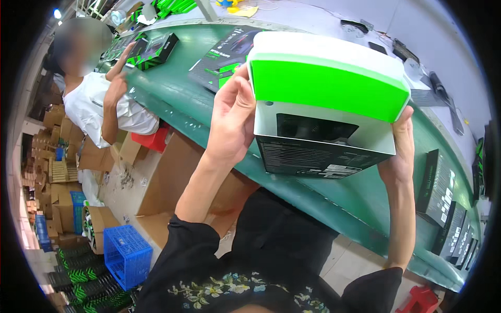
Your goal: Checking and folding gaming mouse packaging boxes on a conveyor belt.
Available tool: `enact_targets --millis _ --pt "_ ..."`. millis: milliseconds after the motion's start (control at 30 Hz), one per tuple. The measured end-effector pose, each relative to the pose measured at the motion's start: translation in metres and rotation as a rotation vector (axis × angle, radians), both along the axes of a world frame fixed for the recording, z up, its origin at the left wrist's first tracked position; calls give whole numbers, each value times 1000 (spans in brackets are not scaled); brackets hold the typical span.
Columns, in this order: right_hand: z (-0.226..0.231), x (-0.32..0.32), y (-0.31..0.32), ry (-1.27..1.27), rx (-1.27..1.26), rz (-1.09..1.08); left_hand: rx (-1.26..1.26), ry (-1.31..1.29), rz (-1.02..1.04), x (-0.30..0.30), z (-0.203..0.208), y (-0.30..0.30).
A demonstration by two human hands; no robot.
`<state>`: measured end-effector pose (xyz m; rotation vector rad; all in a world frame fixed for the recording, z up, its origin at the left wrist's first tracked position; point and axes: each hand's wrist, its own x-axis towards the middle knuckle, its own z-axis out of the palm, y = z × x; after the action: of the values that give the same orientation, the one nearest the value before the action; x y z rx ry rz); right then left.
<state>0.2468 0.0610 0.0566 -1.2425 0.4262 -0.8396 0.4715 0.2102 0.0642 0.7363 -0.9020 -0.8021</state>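
Note:
Both my hands hold up a box above the green work surface. Its black printed carton (305,159) is open at the top, showing pale inner walls and a dark shape (315,127) inside. A bright green panel with a rounded white top (329,83) rises over that opening; I cannot tell whether it is a flap or a separate insert. My left hand (233,117) grips the left side, thumb bent against the edge. The right side is held by my right hand (399,146), its fingers mostly hidden behind the box.
The long green work surface (292,194) carries a flat black-and-green package (222,55) beyond my left hand and several black boxes (437,188) at right. A person in white (102,107) works at left. On the floor are a cardboard box (175,175) and a blue crate (128,253).

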Motion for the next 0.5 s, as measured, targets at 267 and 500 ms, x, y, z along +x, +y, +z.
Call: enact_targets --millis 267,500 --pt "-12 14 17 -161 59 234 -45 75 55 17 -11 21" --pt "-20 3 -10 -181 -386 502 -273 -36 -47 17 -34 16"
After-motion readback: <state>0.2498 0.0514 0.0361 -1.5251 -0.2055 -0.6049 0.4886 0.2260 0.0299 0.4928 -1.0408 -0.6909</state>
